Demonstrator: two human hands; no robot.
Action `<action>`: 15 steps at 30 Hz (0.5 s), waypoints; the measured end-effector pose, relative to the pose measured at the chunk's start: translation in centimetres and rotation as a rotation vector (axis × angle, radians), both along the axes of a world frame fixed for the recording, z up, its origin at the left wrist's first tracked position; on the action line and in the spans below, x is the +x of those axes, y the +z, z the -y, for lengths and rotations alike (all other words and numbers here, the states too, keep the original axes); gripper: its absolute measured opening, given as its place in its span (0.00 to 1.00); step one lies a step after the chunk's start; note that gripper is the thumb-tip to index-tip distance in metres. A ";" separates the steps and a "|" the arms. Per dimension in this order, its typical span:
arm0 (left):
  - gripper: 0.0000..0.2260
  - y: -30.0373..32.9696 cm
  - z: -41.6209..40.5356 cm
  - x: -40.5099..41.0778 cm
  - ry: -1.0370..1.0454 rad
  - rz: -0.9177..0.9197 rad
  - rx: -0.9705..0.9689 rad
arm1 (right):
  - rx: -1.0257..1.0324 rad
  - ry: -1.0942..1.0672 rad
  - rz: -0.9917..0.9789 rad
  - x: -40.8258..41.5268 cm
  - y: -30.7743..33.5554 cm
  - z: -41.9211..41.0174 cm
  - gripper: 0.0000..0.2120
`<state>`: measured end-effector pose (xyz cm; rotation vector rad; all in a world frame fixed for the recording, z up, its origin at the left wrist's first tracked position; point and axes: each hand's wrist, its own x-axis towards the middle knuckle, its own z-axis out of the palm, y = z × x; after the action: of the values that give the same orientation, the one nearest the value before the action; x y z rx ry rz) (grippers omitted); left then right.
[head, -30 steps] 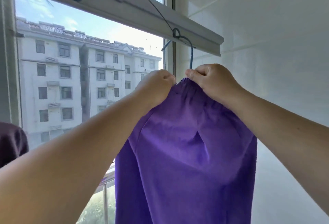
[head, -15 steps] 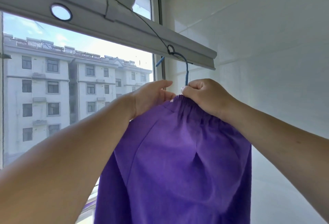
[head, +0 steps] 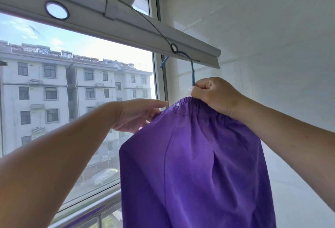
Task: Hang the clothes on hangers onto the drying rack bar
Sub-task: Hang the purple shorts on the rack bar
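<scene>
Head view: hanger hook (head: 188, 64) sat caught in a ring hole (head: 174, 48) near the right end of the drying rack bar (head: 137, 28), purple garment (head: 195, 164) hanging below. Left hand (head: 137, 115), fisted on the waistband a second earlier, had opened, fingers straight, just touching the fabric. Right hand (head: 215, 97) stayed clenched on the gathered waistband at the hook's stem. Judged: this piece hung, letting go under way.
</scene>
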<state>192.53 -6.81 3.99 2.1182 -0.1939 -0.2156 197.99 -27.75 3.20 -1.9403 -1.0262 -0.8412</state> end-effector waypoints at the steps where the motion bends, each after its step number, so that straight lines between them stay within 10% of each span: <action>1: 0.19 0.2 -0.1 -0.4 0.006 0.058 0.040 | -0.009 -0.003 -0.005 0.2 0.0 -0.1 0.22; 15: 0.12 1.9 0.4 -2.7 0.328 0.965 0.880 | -0.190 -0.328 0.090 2.0 0.5 -1.6 0.19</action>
<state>189.81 -7.21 5.89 2.9114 -0.3432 1.1307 200.02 -26.12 3.67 -2.2916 -0.8768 -1.0503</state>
